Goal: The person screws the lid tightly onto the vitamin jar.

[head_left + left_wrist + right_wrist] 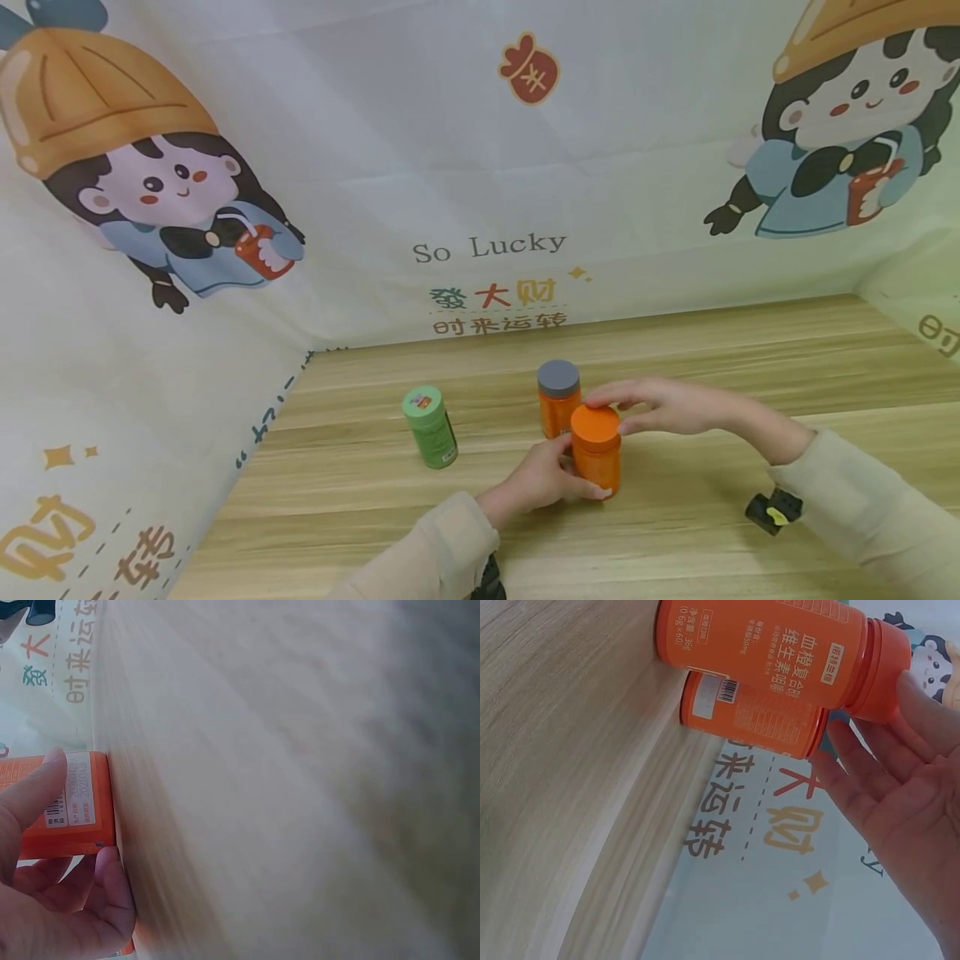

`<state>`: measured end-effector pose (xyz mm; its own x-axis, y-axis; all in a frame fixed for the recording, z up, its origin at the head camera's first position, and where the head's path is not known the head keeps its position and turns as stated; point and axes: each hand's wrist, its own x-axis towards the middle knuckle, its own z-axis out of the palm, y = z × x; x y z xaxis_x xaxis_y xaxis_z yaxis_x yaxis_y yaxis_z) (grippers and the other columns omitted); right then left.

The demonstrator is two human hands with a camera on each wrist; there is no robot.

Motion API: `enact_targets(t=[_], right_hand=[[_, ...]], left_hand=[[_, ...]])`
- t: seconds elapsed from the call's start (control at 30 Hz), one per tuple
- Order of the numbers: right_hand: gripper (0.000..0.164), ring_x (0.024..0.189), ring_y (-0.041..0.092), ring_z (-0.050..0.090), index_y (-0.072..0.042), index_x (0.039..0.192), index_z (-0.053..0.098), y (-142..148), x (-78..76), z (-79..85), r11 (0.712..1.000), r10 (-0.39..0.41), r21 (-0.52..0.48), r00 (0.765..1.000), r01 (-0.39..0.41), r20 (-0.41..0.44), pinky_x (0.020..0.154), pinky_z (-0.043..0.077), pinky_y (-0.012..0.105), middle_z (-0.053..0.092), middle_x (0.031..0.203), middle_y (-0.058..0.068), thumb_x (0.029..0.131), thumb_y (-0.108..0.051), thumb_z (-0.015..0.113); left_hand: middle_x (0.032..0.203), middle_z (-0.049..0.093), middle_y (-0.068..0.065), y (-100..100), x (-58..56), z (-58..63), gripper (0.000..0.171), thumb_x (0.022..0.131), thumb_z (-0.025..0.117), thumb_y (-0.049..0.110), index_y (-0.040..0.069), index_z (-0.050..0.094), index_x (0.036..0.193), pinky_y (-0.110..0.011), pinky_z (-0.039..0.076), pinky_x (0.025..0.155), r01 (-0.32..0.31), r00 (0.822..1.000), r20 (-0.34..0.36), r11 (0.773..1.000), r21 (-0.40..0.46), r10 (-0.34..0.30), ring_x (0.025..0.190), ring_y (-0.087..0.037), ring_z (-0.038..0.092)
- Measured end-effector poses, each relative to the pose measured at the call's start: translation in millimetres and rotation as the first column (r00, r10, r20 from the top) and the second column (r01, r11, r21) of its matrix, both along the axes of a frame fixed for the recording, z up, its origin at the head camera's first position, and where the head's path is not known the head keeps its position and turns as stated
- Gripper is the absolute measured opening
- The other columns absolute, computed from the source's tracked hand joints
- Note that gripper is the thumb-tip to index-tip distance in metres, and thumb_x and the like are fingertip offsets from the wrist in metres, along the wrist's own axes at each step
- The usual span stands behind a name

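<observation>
An orange bottle with an orange cap [596, 454] stands upright on the table. My left hand [543, 477] holds its lower part; the left wrist view shows the thumb across the printed label [79, 791]. At the top, my right hand [675, 406] has its thumb and fingers about the orange cap [885, 671], with the other fingers spread behind it. Just behind stands another orange bottle [558, 414] with a grey cap [558, 379], partly hidden by the front bottle. Off to the left is a green bottle [432, 429] with a green lid.
Light wood-grain tabletop [337, 517] lies under everything. A white printed cloth [375, 167] with cartoon figures and lettering rises at the back and along the sides.
</observation>
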<state>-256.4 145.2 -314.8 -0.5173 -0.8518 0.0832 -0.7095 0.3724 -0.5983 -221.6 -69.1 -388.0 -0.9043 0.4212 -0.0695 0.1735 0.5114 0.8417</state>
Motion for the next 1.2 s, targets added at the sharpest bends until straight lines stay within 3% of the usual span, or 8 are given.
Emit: enact_targets(t=[0.27,0.53,0.97,1.2], right_hand=[[0.048,0.111,0.030,0.049,0.003,0.130,0.045,-2.2,-0.5,-2.8,1.000,0.007,-0.005,1.000,-0.007,-0.016,0.090,0.043,0.041,0.048,0.129,0.018,0.093,-0.026,0.053],[0.044,0.094,0.013,0.048,-0.004,0.122,0.053,-7.2,-3.4,-8.9,1.000,-0.021,-0.011,0.996,0.020,-0.082,0.080,0.045,0.035,0.052,0.109,0.001,0.088,-0.031,0.061],[0.039,0.092,0.016,0.053,-0.007,0.103,0.053,-16.6,3.2,-9.8,0.983,-0.181,-0.011,0.980,0.181,-0.081,0.083,0.045,0.040,0.056,0.097,0.000,0.081,-0.036,0.068],[0.043,0.091,0.021,0.052,-0.010,0.093,0.051,-19.1,6.3,-10.6,0.964,-0.256,0.023,0.949,0.264,-0.186,0.079,0.045,0.037,0.053,0.091,0.000,0.077,-0.045,0.069]], left_hand=[[0.108,0.064,-0.005,0.2,0.3,0.8,0.053,0.069,0.080,0.015,0.008,0.057,0.117,-0.026,0.048,0.076,-0.006,1.000,0.002,1.000,-0.008,0.006,0.089,-0.011,0.060],[0.107,0.064,-0.005,0.5,-0.5,-1.3,0.053,0.069,0.081,0.016,0.008,0.057,0.116,-0.026,0.048,0.076,-0.010,1.000,-0.002,1.000,-0.021,0.010,0.088,-0.011,0.059],[0.106,0.065,-0.006,1.0,0.0,-1.2,0.053,0.069,0.081,0.015,0.008,0.057,0.115,-0.024,0.048,0.074,-0.018,1.000,-0.002,1.000,-0.008,0.018,0.087,-0.011,0.060],[0.107,0.065,-0.006,1.2,-0.4,-1.7,0.054,0.069,0.080,0.015,0.009,0.056,0.117,-0.024,0.048,0.074,-0.017,1.000,0.000,1.000,-0.009,0.017,0.087,-0.012,0.060]])
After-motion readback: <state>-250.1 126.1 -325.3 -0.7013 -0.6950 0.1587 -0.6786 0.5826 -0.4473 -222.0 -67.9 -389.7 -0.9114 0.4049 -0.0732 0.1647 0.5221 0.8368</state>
